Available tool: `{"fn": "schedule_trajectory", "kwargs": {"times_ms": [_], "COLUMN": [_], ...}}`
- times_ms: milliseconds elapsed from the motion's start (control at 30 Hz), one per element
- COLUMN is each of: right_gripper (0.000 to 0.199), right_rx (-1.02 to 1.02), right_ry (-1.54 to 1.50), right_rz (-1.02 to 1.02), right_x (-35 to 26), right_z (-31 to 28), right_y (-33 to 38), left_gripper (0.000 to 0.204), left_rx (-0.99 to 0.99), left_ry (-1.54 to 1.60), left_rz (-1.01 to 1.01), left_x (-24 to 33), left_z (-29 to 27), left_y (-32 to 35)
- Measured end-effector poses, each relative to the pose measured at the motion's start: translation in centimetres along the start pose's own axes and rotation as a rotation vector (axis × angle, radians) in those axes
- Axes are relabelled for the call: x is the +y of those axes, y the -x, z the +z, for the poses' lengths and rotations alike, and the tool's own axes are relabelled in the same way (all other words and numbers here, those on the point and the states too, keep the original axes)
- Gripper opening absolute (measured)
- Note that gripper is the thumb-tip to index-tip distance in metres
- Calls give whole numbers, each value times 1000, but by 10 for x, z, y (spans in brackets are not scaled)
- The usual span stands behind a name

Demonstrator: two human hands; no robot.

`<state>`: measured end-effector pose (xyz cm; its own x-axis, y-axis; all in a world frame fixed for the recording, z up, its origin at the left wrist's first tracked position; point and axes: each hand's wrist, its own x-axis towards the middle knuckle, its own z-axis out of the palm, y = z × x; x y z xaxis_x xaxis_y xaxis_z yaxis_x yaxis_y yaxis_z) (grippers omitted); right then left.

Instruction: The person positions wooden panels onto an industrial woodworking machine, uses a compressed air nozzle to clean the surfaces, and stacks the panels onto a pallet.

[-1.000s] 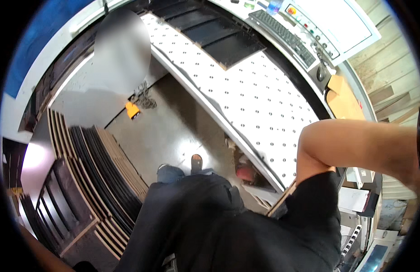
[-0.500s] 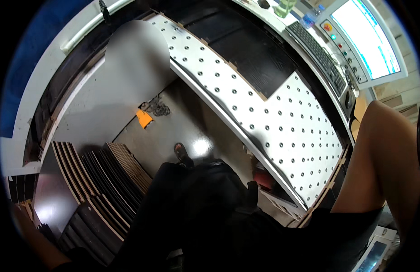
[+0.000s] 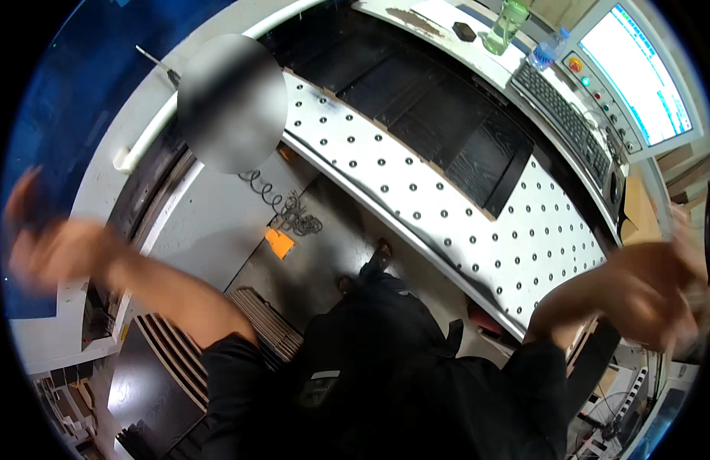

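Note:
My left hand [image 3: 60,249] is raised at the far left, over the blue surface [image 3: 102,84] and the pale machine edge. Its fingers are smeared by motion, and no held object can be made out. At the far right, my right hand [image 3: 650,295] is blurred too, near the right end of the white ball-transfer table [image 3: 447,207]. Whether its fingers hold anything does not show. Dark wood-grain panels [image 3: 439,115] lie in a row along the far side of that table, a narrow dark strip [image 3: 512,180] at their right end.
Stacked dark boards [image 3: 171,356] stand at the lower left. An orange foot pedal [image 3: 279,243] and a coiled black cable [image 3: 297,218] lie on the floor. Beyond the table are a keyboard [image 3: 562,115], a monitor [image 3: 639,69], a water bottle [image 3: 549,50] and a green jug [image 3: 506,27].
Both forearms have swung outward and up into view, left and right. The view has shifted, showing more of the dark panels. A dark strip now shows at the panels' right end.

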<state>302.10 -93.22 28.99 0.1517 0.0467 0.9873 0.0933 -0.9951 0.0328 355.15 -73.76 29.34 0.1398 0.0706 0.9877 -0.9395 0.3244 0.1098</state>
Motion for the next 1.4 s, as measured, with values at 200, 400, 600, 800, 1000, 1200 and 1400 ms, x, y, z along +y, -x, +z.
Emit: {"fn": "schedule_trajectory", "kwargs": {"times_ms": [200,400,600,800,1000,1200,1400], "right_gripper": [22,15,30,23,16,16,41], "right_rx": [-382,-500,-528,-546,-241,49,362], "right_ry": [318,113,0,148,420,747,1095], "right_rz": [798,1073,1222,1192,1306,1392,1322], "right_x": [40,41,66,87,88,88,90], "right_z": [77,126,164,189,205,142,73], "right_y": [191,238,247,262,287,303,352], "left_gripper": [57,90,54,32,34,31,37], "left_rx": [-263,-449,-259,-414,-1767,-1794,-2063], "left_ry": [-294,-578,-1057,10,417,646,679], "left_rz": [-476,-381,-228,-495,-921,-905,-771], "left_x": [-114,-197,-241,-176,-40,-6,12], "left_z": [76,96,117,177,194,223,284], "left_y": [157,187,210,233,327,314,292]}}
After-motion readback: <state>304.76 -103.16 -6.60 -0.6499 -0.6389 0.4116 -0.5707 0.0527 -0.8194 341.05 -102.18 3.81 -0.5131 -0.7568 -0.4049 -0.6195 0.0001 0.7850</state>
